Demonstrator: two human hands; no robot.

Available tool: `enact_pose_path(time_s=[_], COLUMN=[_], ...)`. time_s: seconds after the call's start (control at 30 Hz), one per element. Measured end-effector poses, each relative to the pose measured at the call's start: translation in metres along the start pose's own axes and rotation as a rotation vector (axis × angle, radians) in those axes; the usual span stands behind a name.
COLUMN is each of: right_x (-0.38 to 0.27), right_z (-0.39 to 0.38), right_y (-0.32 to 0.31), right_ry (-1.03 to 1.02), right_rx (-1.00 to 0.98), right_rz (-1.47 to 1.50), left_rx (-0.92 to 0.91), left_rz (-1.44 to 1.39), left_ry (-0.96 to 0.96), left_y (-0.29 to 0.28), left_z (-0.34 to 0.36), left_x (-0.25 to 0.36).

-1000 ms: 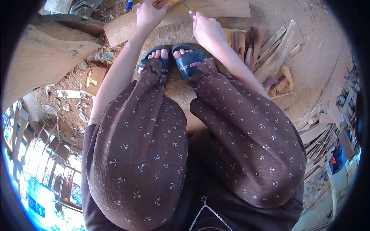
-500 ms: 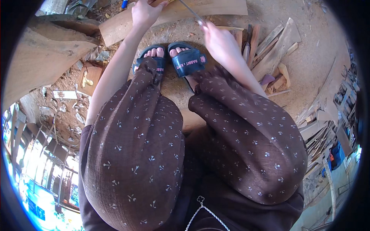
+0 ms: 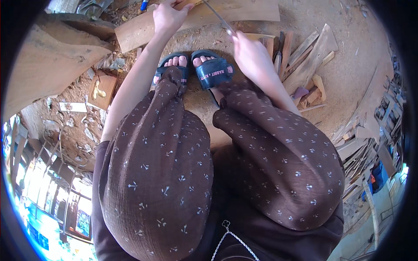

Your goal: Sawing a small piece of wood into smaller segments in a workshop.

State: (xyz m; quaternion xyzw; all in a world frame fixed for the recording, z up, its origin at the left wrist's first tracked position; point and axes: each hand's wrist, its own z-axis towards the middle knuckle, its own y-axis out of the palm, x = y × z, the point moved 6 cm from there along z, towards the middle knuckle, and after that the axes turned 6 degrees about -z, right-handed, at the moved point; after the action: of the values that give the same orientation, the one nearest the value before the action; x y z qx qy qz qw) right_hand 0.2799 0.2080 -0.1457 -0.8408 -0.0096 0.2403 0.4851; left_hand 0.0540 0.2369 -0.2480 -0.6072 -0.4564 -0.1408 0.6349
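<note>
My right hand (image 3: pixel 251 51) is closed round the near end of a thin, straight metal tool (image 3: pixel 217 16), which slants up and left to the top edge. Whether it is a file or a narrow blade I cannot tell. My left hand (image 3: pixel 170 18) is at the top edge, its thumb pointing right toward a small yellowish piece (image 3: pixel 197 2), and its fingertips are cut off by the frame. Below both hands a wide wooden board (image 3: pixel 248 11) lies on the ground, just past my sandalled feet (image 3: pixel 213 71).
Wood offcuts (image 3: pixel 311 54) lie on the right, a dark-handled tool (image 3: pixel 279 48) beside them. On the left stand a large wooden slab (image 3: pixel 48 65) and a small block (image 3: pixel 102 90) among shavings. A blue-capped object (image 3: pixel 144 5) is at the top. Scrap wood piles up (image 3: pixel 361 152) far right.
My right hand has drawn slightly back toward me, with the metal tool still in it. The left hand has shifted a little to the right, and the view has tilted slightly.
</note>
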Motion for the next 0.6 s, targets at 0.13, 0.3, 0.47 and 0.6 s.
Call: enact_pose_path(time_s=[0.13, 0.3, 0.47, 0.6], right_x=[0.002, -0.02, -0.015, -0.021], right_z=[-0.001, 0.058, 0.07, 0.059], right_y=[-0.005, 0.012, -0.001, -0.007], right_ry=[0.025, 0.035, 0.015, -0.041], right_rx=[-0.01, 0.06, 0.006, 0.037], right_rz=[-0.102, -0.091, -0.144, -0.122], left_rx=[-0.016, 0.051, 0.01, 0.017], left_rz=[-0.104, -0.161, -0.109, -0.16], left_ry=[-0.017, 0.052, -0.002, 0.04], left_y=[-0.005, -0.014, -0.012, -0.009], left_z=[-0.004, 0.002, 0.006, 0.002], left_x=[0.013, 0.021, 0.017, 0.017])
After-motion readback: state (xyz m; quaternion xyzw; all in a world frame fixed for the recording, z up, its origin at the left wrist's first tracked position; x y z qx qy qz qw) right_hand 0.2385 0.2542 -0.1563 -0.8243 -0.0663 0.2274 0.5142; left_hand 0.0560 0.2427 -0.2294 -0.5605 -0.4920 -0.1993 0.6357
